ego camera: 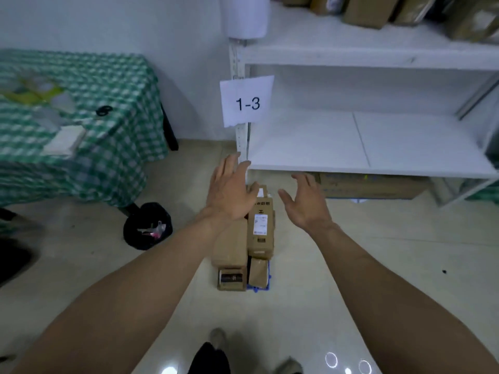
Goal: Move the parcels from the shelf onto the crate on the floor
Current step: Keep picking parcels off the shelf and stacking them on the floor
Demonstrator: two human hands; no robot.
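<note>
Several brown cardboard parcels (260, 228) lie stacked on a blue crate (261, 288) on the floor below me; only the crate's near edge shows. My left hand (231, 191) hovers above the stack's far left, fingers straight and spread, holding nothing. My right hand (305, 202) hangs to the right of the stack, fingers relaxed and apart, also holding nothing. The white shelf board (364, 141) marked by a paper sign "1-3" (248, 101) carries nothing. More brown parcels (370, 10) stand on the shelf board above it.
A table with a green checked cloth (81, 125) stands at the left, with a black waste bin (148, 226) beside its leg. A large carton (372, 186) sits under the lowest shelf board. A white roll (244, 16) hangs at the shelf post. My feet (216, 338) are below.
</note>
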